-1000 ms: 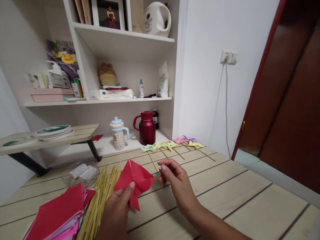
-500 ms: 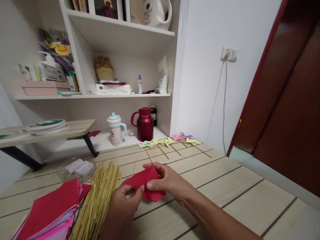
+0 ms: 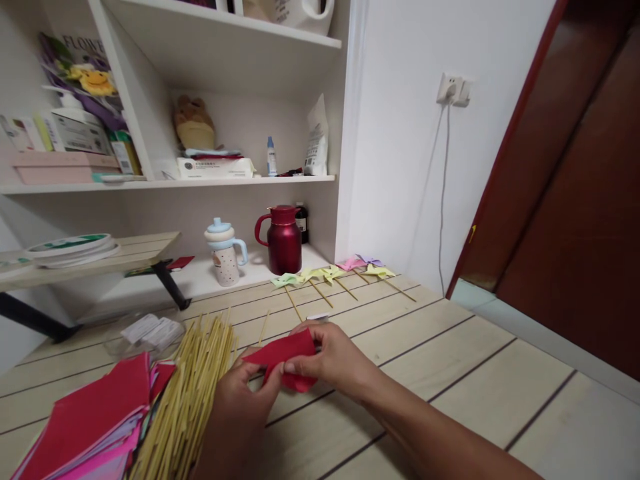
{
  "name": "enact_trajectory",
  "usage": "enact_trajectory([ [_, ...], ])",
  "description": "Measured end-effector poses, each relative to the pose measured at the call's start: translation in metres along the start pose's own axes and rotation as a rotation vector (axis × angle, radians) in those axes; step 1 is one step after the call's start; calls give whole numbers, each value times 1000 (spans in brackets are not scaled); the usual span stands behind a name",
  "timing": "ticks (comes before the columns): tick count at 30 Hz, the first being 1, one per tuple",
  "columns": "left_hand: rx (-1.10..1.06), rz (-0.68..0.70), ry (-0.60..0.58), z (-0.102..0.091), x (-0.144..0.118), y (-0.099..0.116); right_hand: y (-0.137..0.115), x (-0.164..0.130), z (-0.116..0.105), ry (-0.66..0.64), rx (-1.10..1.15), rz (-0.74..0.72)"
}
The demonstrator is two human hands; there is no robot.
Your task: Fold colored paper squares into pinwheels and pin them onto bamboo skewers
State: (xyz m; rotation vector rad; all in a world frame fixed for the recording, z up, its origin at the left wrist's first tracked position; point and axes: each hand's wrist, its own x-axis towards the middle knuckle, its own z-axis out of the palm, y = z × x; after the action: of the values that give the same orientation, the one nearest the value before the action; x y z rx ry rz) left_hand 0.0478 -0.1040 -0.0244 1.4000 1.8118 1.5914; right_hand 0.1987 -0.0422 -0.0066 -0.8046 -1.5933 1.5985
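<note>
One head-worn camera looks forward and down, close over the wooden table (image 3: 450, 373), facing the shelves (image 3: 240, 180).

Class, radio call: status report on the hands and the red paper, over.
Both hands on the red paper: left hand below, right hand pinching the top. Skewer bundle and paper stack close at left. Finished pinwheels lie beyond, apart.

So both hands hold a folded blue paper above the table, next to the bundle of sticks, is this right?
Not quite: the paper is red, not blue, as the head view shows. The rest stands: the left hand and the right hand both hold it, folded, above the table, next to the sticks.
</note>
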Motion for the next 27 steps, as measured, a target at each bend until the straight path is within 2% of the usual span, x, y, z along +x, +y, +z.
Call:
enact_trajectory([
  [5, -14, -2, -1, 3, 0, 1, 1, 1, -2, 67, -93, -36],
  [15, -53, -89, 21, 7, -4, 3, -3, -3, 1, 113, -189, -58],
  [18, -97, -133, 15, 7, -2, 4, -1, -2, 2, 107, -104, -38],
  [21, -185, -223, 7, -1, 1, 15, 0, 1, 3, 100, 41, -13],
  [24, -352, -348, 101, -14, 3, 31, -1, 2, 7, 120, 220, -17],
  [27, -609, -455, 214, -21, 6, 31, -6, 2, 11, 174, 429, -47],
])
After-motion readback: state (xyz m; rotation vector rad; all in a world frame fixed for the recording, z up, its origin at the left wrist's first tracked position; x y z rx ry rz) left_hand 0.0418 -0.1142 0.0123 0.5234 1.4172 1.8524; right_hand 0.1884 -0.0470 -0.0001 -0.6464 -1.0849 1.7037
